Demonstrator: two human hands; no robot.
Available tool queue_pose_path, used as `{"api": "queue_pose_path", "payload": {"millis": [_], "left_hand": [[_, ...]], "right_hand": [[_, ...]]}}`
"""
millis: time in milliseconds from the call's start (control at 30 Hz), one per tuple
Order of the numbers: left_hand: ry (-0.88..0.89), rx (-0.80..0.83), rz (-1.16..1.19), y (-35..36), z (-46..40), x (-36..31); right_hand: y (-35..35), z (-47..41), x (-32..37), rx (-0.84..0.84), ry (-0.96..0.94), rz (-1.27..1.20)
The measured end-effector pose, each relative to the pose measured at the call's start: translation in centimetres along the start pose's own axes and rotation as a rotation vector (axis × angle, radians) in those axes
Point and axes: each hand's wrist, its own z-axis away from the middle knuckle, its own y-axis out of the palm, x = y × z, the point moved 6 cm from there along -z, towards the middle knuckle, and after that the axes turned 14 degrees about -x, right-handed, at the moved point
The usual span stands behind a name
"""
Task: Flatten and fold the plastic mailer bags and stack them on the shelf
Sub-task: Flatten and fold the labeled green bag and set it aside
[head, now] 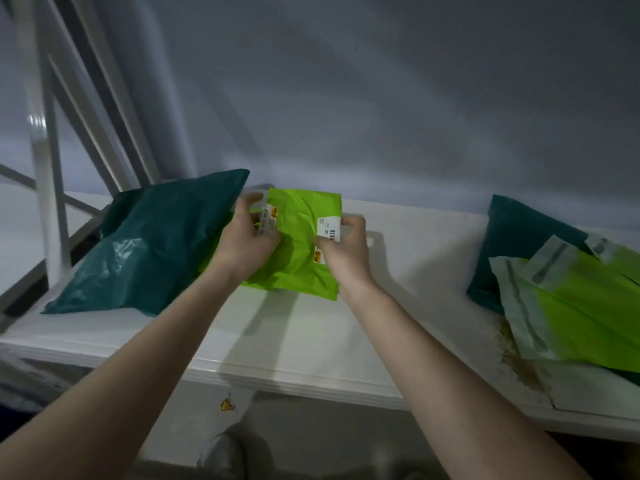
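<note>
Lime mailer: folded small, on the shelf, left hand and right hand both pinching its edges. Dark green mailer and right-hand pile apparently left to fold and stack.

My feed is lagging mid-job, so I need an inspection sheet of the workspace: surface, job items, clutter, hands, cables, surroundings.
Surface: white shelf, stained and scuffed near its right front edge.
Job's things: lime green mailer, creased, labels showing, held over the shelf; dark green mailer lying at left; pile of lime and dark green mailers at right.
Clutter: small yellow scrap below the shelf edge.
Hands: left hand grips the lime mailer's left side; right hand pinches its right side, fingers curled.
Cables: nothing seen.
Surroundings: grey wall behind; white metal frame at left.
</note>
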Motion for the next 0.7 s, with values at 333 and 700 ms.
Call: {"api": "queue_pose_path", "payload": {"millis": [333, 700], "left_hand": [[0.163, -0.071, -0.275, -3.0, -3.7, 1.5], [0.42, -0.079, -0.708, -1.7, -3.9, 2.9]], "right_hand": [[7.6, 0.4, -0.8, 0.111, -0.08, 0.041], [10.2, 0.5, -1.9, 0.092, -0.427, 0.495]]}}
